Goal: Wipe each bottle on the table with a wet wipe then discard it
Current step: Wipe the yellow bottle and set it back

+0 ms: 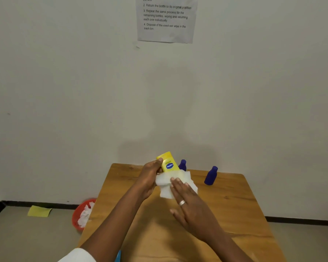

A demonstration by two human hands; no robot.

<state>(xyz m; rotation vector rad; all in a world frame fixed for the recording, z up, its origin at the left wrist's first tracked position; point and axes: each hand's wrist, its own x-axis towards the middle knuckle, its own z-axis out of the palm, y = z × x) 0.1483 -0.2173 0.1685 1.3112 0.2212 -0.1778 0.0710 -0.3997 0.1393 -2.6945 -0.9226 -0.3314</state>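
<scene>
**A:** Where are you in the job?

**B:** Mid-wipe, I'd say. My left hand [150, 176] has the yellow bottle [168, 162] lifted off the counter [235, 205], fingers curled round its side. The white wet wipe [176, 184] is wrapped over the bottle's lower end. My right hand [184, 197] lies flat on that wipe, fingers straight and close together, pressing it against the bottle.

**A:** So that one isn't finished?

**B:** Not by my reckoning. It's in my grip and not set down.

**A:** And the others?

**B:** 2 blue bottles. The first blue bottle [182, 165] stands just behind the yellow bottle, partly hidden by it. The second blue bottle [211, 175] stands to the right of the yellow bottle, well apart from it. I can't tell from here whether either is already wiped.

**A:** Give me the count.

**B:** 3 bottles: 1 yellow, 2 blue. 1 wipe in use. 1 red bin [81, 214] on the floor, down to the left of the yellow bottle, beside the counter's edge, with crumpled white wipes in it; too bunched to count.

**A:** What's left?

**B:** Finish this bottle, stand it down, do any blue one not yet done, then drop the wipe in that bin.
</scene>
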